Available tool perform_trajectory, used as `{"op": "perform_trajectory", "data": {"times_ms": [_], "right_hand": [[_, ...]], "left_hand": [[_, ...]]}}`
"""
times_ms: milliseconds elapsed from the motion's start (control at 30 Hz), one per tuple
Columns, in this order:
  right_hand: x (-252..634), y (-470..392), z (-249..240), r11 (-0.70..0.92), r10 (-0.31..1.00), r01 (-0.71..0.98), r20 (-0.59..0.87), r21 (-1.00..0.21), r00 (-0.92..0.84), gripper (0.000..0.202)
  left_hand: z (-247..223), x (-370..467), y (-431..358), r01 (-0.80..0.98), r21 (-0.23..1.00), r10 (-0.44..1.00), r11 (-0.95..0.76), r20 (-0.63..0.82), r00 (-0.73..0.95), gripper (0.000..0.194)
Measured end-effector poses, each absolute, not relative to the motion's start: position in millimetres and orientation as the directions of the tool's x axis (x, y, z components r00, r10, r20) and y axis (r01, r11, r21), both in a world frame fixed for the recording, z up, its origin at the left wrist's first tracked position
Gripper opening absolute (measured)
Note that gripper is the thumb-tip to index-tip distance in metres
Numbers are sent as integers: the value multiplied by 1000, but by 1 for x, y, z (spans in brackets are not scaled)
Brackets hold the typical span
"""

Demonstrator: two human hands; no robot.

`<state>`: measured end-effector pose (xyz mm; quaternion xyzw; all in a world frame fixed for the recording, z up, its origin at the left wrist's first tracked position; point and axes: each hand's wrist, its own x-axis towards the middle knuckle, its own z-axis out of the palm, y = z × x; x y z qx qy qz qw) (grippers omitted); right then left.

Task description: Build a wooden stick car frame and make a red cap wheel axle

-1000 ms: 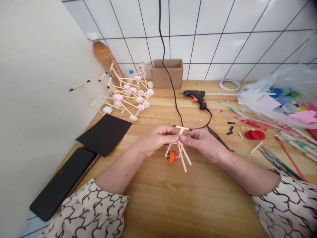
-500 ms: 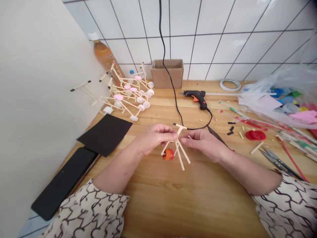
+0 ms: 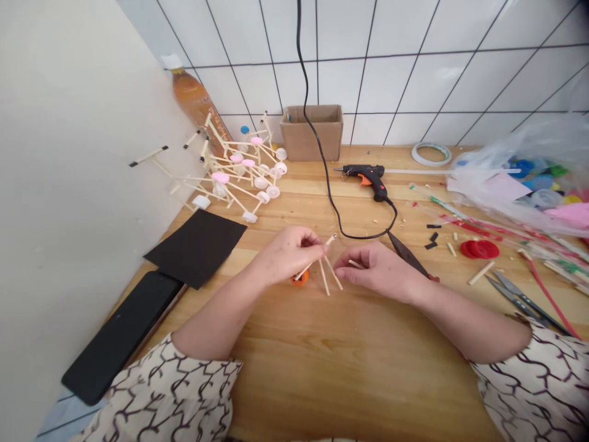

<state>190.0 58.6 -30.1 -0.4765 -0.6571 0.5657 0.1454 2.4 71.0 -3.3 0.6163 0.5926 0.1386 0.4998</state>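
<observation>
Pinched in my left hand [image 3: 292, 253] is a small frame of pale sticks [image 3: 332, 271], its thin legs pointing down and to the right. An orange cap [image 3: 300, 279] shows just under my left fingers, partly hidden by a stick. My right hand [image 3: 378, 270] is closed on a short pale stick [image 3: 356, 264], close to the frame's right side. Several finished-looking stick models with white and pink caps [image 3: 221, 178] stand at the back left.
A black glue gun [image 3: 368, 178] with a cord, pliers [image 3: 407, 253], red caps [image 3: 479, 248] and scissors [image 3: 519, 301] lie to the right. A cardboard box [image 3: 311, 134] stands behind; black paper [image 3: 197, 247] and a phone [image 3: 122, 334] lie left.
The stick frame has tilted in my left hand, so its top bar now looks end-on. The orange cap has shifted left and up. My right hand still holds the short stick.
</observation>
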Motion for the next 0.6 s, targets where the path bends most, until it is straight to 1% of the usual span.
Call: {"op": "perform_trajectory", "data": {"times_ms": [100,233,367,467,600], "right_hand": [[187,57,-32,-22,818,516,-312,-856,-483,12],[186,55,-37,68,844,578,-262,-813,-468,13],[185,55,-39,110,855,620,-244,-777,-457,11],[185,55,-39,136,860,644,-233,-752,-453,10],[184,55,-40,135,868,673,-241,-727,-435,8]], "left_hand": [[-6,4,70,605,776,882,177,-398,253,14],[-7,6,70,598,783,893,172,-380,242,13],[-7,9,69,609,772,892,180,-389,230,14],[-9,9,70,613,776,903,148,-359,235,21],[-14,7,70,600,795,908,90,-313,279,36]]}}
